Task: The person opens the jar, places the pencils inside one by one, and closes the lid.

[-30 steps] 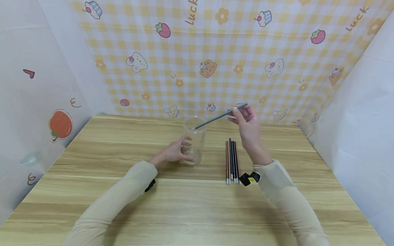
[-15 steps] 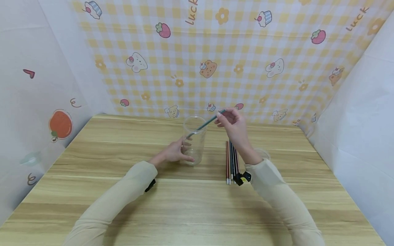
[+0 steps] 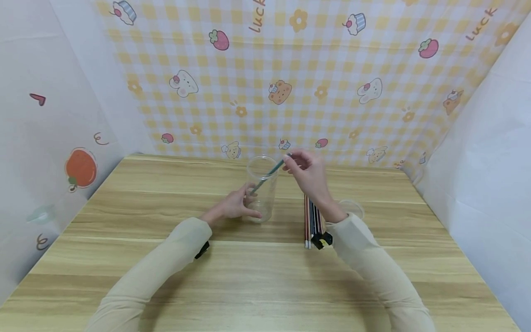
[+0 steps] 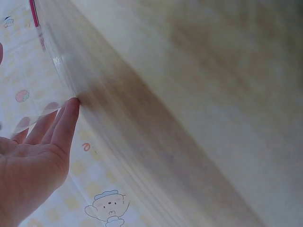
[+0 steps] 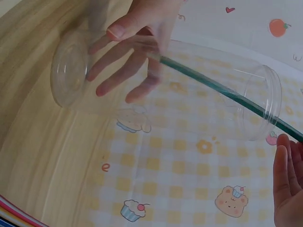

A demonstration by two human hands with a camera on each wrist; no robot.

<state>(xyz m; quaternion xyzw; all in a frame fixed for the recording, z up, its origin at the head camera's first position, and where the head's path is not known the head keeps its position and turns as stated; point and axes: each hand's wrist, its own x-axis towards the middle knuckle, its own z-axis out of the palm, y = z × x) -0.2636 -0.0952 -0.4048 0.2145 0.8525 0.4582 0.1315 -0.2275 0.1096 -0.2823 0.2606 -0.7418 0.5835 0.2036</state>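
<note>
A tall clear plastic jar [image 3: 268, 200] stands upright on the table, its mouth uncovered. My left hand [image 3: 232, 204] holds it low on its left side, thumb in front and fingers behind. A green pencil [image 5: 208, 85] slants through the mouth, its lower end inside near the left wall. Above the rim to the right, my right hand [image 3: 310, 177] pinches the pencil's upper end. In the right wrist view, the left hand's fingers [image 5: 120, 61] show through the jar wall. The left wrist view has the left hand [image 4: 35, 165] at the jar's edge.
Several pencils [image 3: 309, 226], red and dark, lie side by side right of the jar, partly hidden under the right wrist. Behind that wrist lies a clear round lid [image 3: 352, 208]. A patterned cloth [image 3: 323, 69] closes off the back of the wooden table [image 3: 257, 286].
My right hand has moved left and slightly down, bringing the green pencil from the rim deeper into the jar. The clear lid has come into sight. The left hand and jar stay put.
</note>
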